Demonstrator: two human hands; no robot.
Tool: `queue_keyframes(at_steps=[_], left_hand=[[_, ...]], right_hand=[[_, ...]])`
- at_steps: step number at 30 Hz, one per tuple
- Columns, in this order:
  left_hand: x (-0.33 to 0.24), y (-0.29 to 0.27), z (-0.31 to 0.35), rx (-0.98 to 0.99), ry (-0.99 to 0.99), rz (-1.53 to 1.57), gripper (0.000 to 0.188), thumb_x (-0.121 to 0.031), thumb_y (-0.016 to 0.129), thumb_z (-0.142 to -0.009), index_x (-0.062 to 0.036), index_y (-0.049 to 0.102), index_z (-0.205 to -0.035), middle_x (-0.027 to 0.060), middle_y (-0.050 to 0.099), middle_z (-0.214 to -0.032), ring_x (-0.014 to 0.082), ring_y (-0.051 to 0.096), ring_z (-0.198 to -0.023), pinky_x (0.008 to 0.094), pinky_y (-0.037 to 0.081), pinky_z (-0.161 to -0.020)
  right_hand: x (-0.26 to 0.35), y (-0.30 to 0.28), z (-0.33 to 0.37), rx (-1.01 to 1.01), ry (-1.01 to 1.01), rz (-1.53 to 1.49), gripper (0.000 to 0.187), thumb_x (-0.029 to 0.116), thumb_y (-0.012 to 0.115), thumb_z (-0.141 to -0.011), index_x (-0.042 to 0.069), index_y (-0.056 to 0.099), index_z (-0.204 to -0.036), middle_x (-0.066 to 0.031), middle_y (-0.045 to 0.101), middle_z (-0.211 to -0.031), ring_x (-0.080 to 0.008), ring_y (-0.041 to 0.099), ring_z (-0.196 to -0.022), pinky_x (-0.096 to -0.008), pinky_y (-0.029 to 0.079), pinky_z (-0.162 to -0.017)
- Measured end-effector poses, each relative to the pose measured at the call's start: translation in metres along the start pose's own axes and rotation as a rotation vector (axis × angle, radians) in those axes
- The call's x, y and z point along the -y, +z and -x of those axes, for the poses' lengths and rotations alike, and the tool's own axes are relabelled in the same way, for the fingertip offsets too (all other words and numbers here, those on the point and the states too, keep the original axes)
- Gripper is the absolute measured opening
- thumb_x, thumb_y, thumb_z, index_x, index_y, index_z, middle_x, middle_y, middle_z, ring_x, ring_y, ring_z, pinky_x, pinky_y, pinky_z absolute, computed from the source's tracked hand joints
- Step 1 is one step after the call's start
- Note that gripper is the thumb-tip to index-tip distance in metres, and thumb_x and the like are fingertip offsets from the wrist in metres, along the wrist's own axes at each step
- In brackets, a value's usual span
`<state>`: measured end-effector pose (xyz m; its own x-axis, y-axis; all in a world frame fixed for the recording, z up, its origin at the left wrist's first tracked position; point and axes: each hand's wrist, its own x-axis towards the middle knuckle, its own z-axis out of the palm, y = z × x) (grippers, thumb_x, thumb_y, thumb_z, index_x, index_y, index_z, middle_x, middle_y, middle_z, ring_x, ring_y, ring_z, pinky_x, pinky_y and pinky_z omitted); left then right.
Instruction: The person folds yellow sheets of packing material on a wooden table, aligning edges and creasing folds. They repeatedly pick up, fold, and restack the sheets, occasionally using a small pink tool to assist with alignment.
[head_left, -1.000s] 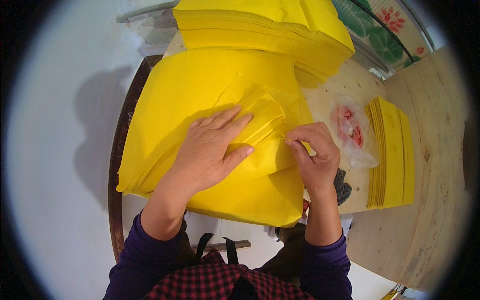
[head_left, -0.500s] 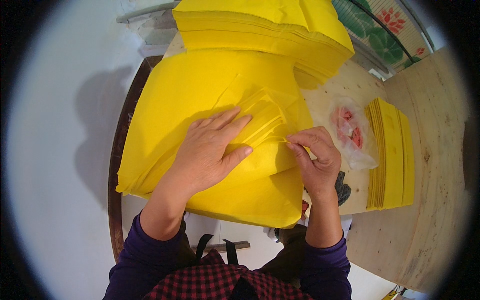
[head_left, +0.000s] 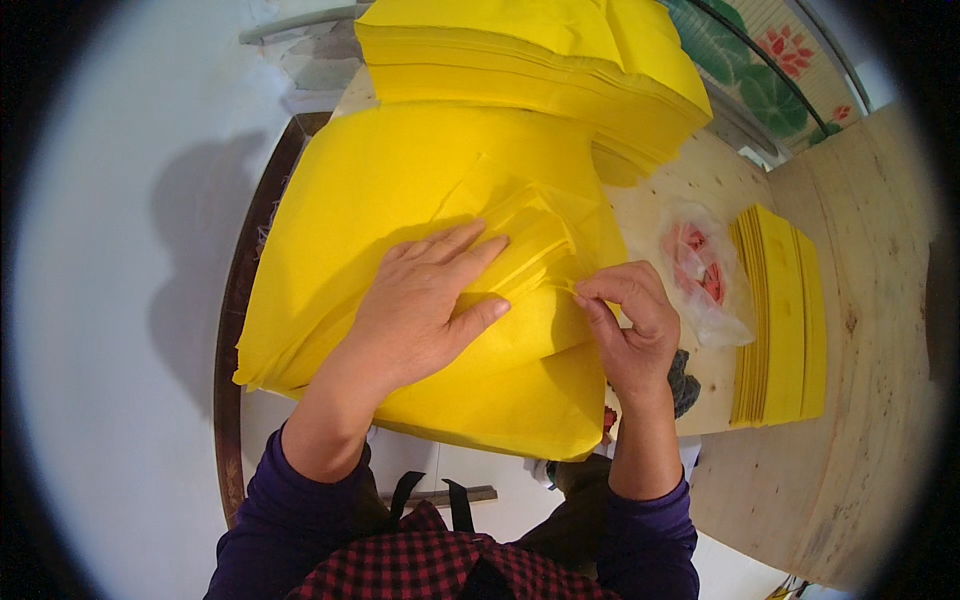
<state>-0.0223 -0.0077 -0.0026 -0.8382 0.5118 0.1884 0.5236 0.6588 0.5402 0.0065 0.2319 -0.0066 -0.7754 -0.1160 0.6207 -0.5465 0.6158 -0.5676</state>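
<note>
A wide pile of yellow fabric sheets (head_left: 400, 180) lies before me on the table. On top is a smaller folded yellow piece (head_left: 535, 235) with several layered pleats. My left hand (head_left: 425, 295) rests flat across the left side of the pleats, fingers stretched and thumb apart. At their right end my right hand (head_left: 632, 315) pinches the edge of the folded yellow piece between thumb and forefinger. The other fingers of that hand are curled in.
A tall stack of yellow sheets (head_left: 500, 70) stands at the far side. To the right are a clear plastic bag (head_left: 715, 315) with red items, a stack of folded yellow pieces (head_left: 785, 320) and a wooden board (head_left: 850, 250). A dark grey bundle (head_left: 683, 385) lies by my right wrist.
Both hands keep nearly the same place on the folded yellow piece. The whole view has shifted very slightly.
</note>
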Motion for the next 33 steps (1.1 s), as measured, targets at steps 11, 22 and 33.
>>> queue_keyframes(at_steps=[11,22,33], left_hand=[[-0.001,0.001,0.000,0.000,-0.003,-0.006,0.058,-0.040,0.060,-0.094,-0.0059,0.053,-0.140,0.0212,0.049,-0.147,0.0379,0.048,-0.133,0.0480,0.034,-0.110],[-0.002,0.001,0.000,-0.003,-0.001,-0.017,0.058,-0.040,0.061,-0.094,-0.0058,0.053,-0.140,0.0213,0.049,-0.146,0.0382,0.048,-0.132,0.0480,0.034,-0.110],[-0.004,0.001,0.000,-0.002,-0.035,-0.003,0.055,-0.034,0.062,-0.093,-0.0079,0.054,-0.140,0.0195,0.051,-0.146,0.0386,0.048,-0.133,0.0492,0.032,-0.112]], right_hand=[[-0.001,-0.006,0.004,0.003,0.055,-0.032,0.023,-0.012,0.075,-0.072,0.005,0.070,-0.087,-0.0073,0.067,-0.089,-0.0206,0.062,-0.083,-0.0287,0.048,-0.075],[0.002,-0.047,0.014,0.378,0.385,-0.488,0.012,0.000,0.077,-0.080,0.004,0.071,-0.091,-0.0041,0.070,-0.086,-0.0120,0.064,-0.078,-0.0257,0.049,-0.068],[-0.027,-0.103,0.045,0.073,0.594,-0.350,0.010,0.008,0.074,-0.090,0.000,0.071,-0.093,-0.0018,0.069,-0.081,-0.0093,0.062,-0.076,-0.0232,0.048,-0.068]])
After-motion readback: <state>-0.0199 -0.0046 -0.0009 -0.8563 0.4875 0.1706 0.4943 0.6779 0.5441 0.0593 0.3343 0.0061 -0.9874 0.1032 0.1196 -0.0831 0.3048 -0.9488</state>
